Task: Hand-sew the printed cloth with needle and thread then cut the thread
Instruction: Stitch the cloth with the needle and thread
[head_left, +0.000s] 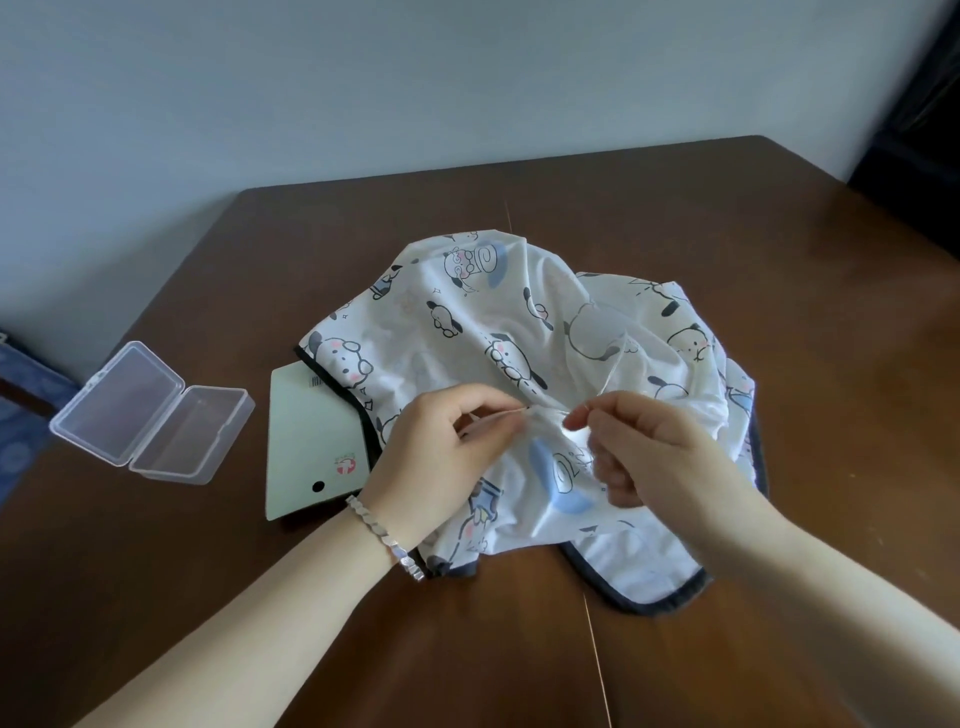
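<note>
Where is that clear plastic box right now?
In the head view, the clear plastic box lies open on the brown table at the far left, just left of the pale green card tucked partly under the printed cloth.

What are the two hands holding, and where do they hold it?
The left hand pinches the needle by its shaft, at the printed cloth. The right hand pinches the thread near the cloth.

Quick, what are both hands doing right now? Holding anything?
Left hand: closed, pinching the needle at the cloth.
Right hand: closed, pinching what looks like the thread.
</note>
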